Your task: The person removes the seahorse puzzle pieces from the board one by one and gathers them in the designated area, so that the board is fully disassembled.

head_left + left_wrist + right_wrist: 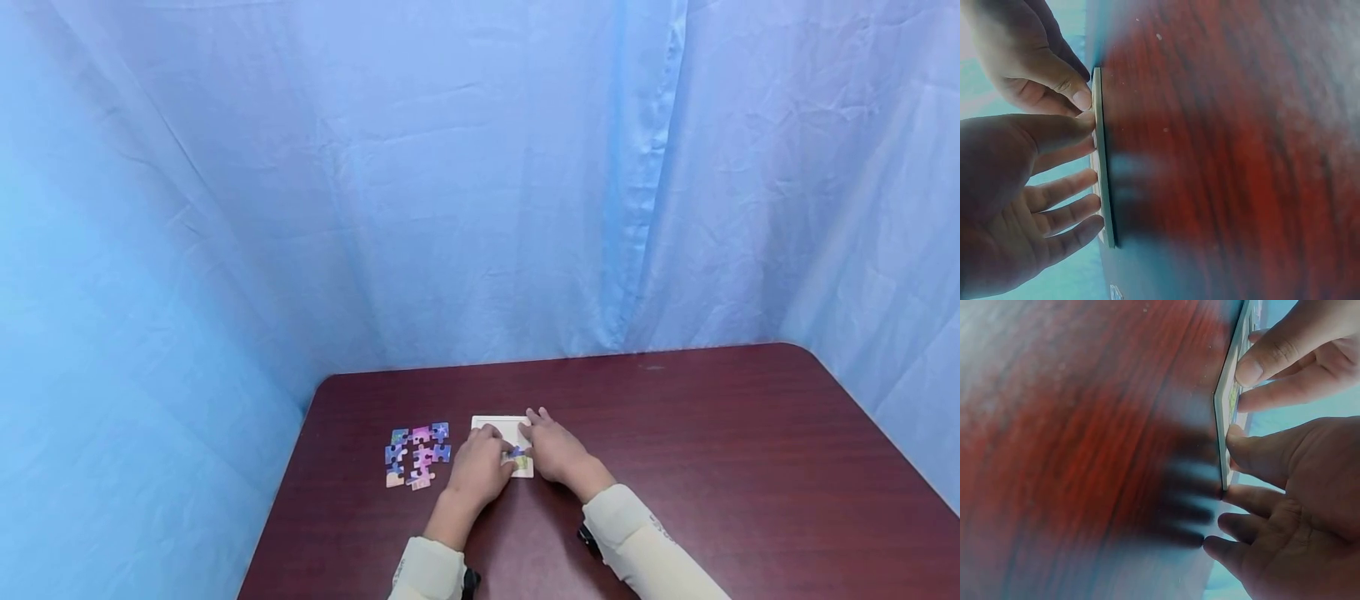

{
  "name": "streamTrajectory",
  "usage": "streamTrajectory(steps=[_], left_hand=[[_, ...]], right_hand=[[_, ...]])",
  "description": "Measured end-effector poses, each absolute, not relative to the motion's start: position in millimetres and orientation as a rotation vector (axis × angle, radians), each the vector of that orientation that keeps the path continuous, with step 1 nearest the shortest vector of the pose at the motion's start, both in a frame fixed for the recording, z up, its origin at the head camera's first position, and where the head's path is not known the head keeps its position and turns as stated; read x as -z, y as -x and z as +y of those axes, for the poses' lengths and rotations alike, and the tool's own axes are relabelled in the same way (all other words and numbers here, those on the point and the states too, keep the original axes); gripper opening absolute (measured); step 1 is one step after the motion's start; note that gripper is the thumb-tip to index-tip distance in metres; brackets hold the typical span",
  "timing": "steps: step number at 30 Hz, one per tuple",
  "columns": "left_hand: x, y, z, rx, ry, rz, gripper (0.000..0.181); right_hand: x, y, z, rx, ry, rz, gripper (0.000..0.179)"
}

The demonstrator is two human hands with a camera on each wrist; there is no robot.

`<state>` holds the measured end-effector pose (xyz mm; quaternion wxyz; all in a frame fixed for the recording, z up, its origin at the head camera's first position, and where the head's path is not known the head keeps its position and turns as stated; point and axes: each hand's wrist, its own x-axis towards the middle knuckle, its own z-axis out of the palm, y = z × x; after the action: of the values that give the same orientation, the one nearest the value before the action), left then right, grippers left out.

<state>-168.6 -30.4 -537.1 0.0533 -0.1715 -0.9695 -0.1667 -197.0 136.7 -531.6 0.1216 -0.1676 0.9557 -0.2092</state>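
Observation:
A small white puzzle tray lies on the table, with blue and green jigsaw pieces in its near right part. My left hand covers the tray's left side, thumb and fingertips touching down on it. From the right, my right hand rests its thumb and index finger at the tray's right edge, its other fingers stretched past the rim. In the left wrist view, the fingers of the left hand are fairly straight along the tray. Part of the pieces is hidden beneath the hands.
Several loose jigsaw pieces, pink, blue and purple, lie left of the tray in a loose cluster. The dark red wooden table extends widely to the right. Blue curtains hang behind its far edge and at both sides.

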Motion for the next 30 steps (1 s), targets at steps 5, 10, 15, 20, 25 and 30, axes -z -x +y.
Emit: streamTrajectory(steps=[5,10,15,20,25,30], left_hand=[[538,169,-31,0.576,0.491,-2.943,0.017],[538,169,-31,0.604,0.471,-2.949,0.017],[538,168,-33,0.632,0.475,-2.914,0.018],[538,168,-36,0.718,0.441,-2.874,0.013],[536,168,-38,0.805,0.415,-2.855,0.010],[535,166,-41,0.901,0.366,-2.847,0.009]], right_hand=[[531,196,136,0.617,0.490,2.776,0.047],[531,197,136,0.633,0.484,2.771,0.047],[531,197,137,0.624,0.475,2.776,0.046],[530,197,135,0.637,0.473,2.778,0.046],[528,197,134,0.627,0.477,2.779,0.046],[526,196,134,0.624,0.477,2.780,0.047]])
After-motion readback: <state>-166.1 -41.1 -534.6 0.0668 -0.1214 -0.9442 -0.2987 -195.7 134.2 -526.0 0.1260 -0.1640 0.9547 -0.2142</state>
